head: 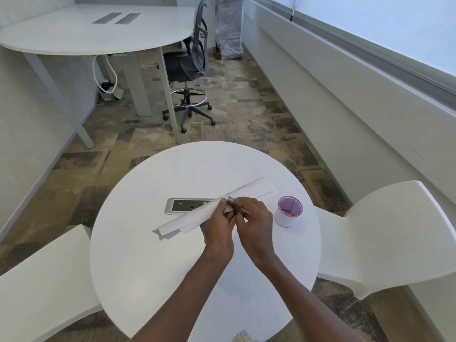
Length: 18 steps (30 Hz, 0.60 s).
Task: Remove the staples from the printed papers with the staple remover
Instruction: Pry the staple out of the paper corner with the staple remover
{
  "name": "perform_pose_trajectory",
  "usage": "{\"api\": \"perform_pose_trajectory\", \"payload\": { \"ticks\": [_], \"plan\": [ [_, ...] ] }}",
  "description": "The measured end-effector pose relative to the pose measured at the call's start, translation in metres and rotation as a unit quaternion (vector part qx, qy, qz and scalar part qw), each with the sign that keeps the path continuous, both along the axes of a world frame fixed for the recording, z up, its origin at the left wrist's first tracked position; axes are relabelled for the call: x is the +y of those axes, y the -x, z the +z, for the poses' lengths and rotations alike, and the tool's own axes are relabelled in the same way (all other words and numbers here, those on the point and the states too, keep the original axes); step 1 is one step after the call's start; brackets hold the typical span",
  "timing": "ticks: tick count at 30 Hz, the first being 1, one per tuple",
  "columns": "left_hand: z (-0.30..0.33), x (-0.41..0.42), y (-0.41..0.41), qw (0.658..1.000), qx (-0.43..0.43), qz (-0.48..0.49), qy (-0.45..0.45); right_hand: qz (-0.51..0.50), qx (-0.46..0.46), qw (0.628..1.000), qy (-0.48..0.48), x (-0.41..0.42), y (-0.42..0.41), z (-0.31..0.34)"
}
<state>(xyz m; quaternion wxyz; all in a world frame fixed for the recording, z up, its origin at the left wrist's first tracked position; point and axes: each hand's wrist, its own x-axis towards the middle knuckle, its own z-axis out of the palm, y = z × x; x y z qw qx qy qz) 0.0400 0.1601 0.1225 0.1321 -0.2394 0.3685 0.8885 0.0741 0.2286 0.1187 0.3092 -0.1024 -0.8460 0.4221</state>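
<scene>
1. Nearest me, both forearms reached up from the bottom of the frame over the round white tabletop (148, 267).
2. I saw the left hand (218, 229) pinching the printed papers (209, 209), held folded just above the tabletop at frame centre.
3. I saw the right hand (254, 222) gripping the dark staple remover (235, 207), its tip at the papers' edge.
4. Right of the hands stood a white cup (288, 212) with a purple inside; a power outlet panel (187, 206) lay behind the papers.

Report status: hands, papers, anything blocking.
Left hand grips papers, lifted edge-on. Right hand holds staple remover at them. Cup right, apart. Nothing blocking.
</scene>
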Motion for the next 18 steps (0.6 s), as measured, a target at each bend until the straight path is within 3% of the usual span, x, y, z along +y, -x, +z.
{"api": "perform_pose_trajectory", "payload": {
  "ticks": [18],
  "plan": [
    [0.007,0.015,-0.003,0.997,0.037,0.036,-0.049,-0.039,0.016,0.996,0.081,0.006,0.002,0.006]
  ]
}}
